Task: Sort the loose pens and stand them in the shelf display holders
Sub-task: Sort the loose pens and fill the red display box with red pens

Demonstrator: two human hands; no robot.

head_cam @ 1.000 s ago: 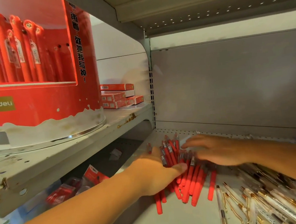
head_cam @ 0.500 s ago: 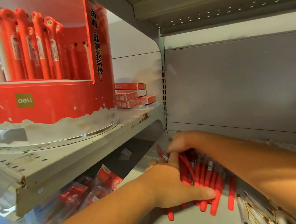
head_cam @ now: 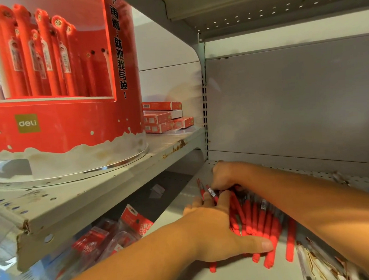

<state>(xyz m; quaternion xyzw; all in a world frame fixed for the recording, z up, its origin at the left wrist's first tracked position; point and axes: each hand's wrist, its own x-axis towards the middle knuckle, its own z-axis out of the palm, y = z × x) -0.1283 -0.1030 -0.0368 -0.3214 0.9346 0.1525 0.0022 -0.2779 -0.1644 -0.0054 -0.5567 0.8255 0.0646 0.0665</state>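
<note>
Ideally, with the red pens (head_cam: 261,219) heaped on the lower shelf (head_cam: 232,277) — left hand (head_cam: 216,231) pressing flat-fingered against their left side, right hand (head_cam: 225,176) curled over the far ends — square them parallel before lifting the bunch.

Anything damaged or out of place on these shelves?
Yes. The upper shelf has rust along its front edge and a chipped near corner. The red pens lie in a loose heap on the lower shelf, not standing in the display holder.
</note>
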